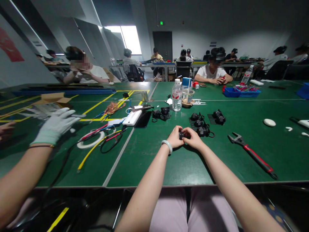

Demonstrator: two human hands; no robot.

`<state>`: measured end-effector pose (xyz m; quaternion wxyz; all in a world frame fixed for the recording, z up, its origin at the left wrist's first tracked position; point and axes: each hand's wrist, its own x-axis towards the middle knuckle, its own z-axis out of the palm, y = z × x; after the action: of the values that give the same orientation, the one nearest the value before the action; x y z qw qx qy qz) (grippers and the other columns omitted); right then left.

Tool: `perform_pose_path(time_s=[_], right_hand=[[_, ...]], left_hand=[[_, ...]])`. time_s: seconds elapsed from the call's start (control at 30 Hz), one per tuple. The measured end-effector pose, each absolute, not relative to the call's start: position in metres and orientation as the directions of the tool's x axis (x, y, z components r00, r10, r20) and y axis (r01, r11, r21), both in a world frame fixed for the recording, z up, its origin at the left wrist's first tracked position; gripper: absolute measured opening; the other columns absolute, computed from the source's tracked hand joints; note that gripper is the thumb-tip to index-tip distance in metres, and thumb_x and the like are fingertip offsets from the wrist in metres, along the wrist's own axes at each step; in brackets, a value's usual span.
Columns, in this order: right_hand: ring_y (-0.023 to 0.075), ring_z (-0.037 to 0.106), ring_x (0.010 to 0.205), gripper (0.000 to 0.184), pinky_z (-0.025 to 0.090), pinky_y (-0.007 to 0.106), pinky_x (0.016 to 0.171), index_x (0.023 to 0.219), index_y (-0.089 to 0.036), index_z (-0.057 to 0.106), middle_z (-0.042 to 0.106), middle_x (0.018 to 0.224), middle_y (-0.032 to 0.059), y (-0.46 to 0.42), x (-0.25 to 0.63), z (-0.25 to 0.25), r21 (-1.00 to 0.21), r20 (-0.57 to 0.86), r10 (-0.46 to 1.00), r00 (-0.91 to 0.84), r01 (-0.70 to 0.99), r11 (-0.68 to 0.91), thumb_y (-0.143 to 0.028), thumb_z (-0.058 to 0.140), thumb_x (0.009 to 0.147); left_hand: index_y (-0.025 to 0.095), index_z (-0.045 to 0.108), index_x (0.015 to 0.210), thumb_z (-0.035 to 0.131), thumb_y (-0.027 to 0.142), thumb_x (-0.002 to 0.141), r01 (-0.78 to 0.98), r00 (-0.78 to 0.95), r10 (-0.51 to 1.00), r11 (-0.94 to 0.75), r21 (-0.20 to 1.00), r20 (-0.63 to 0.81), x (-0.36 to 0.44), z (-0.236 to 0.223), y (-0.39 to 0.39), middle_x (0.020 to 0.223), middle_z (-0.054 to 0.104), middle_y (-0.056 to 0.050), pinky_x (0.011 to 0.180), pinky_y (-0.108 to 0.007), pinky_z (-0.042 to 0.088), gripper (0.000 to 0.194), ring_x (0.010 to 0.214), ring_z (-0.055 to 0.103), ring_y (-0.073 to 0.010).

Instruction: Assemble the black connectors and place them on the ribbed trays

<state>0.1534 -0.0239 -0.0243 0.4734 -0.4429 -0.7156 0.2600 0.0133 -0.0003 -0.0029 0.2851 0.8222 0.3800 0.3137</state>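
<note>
My left hand (174, 137) and my right hand (192, 139) meet above the green table in front of me. Between their fingertips is a small round black part (181, 134), mostly covered by the fingers. Both hands are closed on it. Just beyond the right hand lies a group of black round-headed parts (199, 123) on dark mesh pieces, with a similar black part (217, 117) further right. Another black cluster (161, 113) sits beyond my left hand. An adjustable wrench (252, 155) with a red and black handle rests to the right.
A co-worker's gloved hand (54, 126) reaches in at left near cables and a white tape roll (90, 140). A water bottle (177, 96), cup (188, 95), white power bank (132, 118), blue tray (241, 91) and white earbud case (269, 122) stand about the table (149, 161).
</note>
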Motion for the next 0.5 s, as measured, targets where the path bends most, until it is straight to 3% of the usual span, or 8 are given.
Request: perform_pose_path(time_s=[0.5], right_hand=[[0.0144,0.051,0.076,0.030,0.042,0.030,0.071,0.089,-0.019,0.050,0.053,0.086,0.0014,-0.0253,0.1528,-0.0225,-0.802,0.432,0.889,-0.154,0.384,0.457,-0.016,0.052,0.059]], left_hand=[[0.017,0.036,0.096,0.058,0.010,0.050,0.443,0.505,0.816,-0.525,0.727,0.281,0.0131,-0.0022,-0.0012,0.093,0.043,-0.003,0.082,-0.035,0.037,0.051,0.088,0.044,-0.0173]])
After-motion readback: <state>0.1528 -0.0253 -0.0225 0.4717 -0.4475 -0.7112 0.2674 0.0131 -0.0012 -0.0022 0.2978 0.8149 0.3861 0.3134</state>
